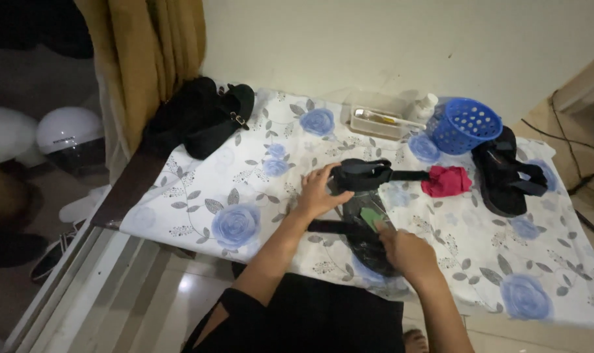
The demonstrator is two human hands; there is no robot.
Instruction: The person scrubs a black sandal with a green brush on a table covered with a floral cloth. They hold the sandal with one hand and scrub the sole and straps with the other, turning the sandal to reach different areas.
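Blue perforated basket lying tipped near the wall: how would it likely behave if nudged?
The blue basket looks like thin perforated plastic, so probably light and easily shoved. Lying on its side with round walls, it may roll. Likely stiff, not floppy.

1. Thin printed cloth [244, 196] across the middle of the frame, matt, slightly creased, white with blue roses.
2. Black sandal [365, 222] at lower centre, smooth, faintly glossy sole, woven strap.
3. Green pad [373, 217] on it, matt, sponge-like.
4. Blue basket [463, 124] at upper right, perforated shiny plastic.
5. Red rag [446, 181] beside it, soft matt cloth.
6. Clear tray [378, 121] at top centre, translucent plastic.
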